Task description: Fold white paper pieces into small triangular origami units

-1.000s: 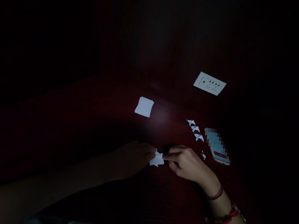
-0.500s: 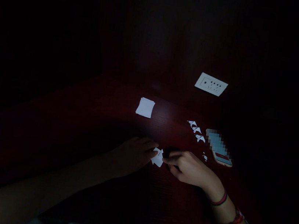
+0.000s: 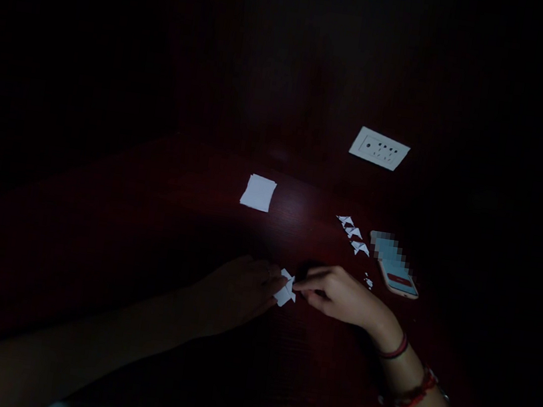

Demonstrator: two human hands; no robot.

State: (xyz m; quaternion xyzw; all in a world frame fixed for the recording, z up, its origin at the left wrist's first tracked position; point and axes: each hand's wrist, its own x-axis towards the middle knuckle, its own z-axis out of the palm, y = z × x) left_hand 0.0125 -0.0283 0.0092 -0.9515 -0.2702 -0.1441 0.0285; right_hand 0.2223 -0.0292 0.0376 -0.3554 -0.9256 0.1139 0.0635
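Note:
The scene is very dark. A small folded white paper piece lies on the dark red table between my two hands. My left hand pinches its left side with the fingertips. My right hand pinches its right edge between thumb and forefinger. Both hands rest low on the table. Red cords and a metal bangle circle my right wrist.
A small stack of white square sheets lies further back. Three small folded paper pieces sit in a row to the right, beside a phone. A tiny paper scrap lies near them. A white socket plate is at the back.
The paper piece has been turned and squeezed narrower between my fingers. Both hands have stayed at almost the same spot.

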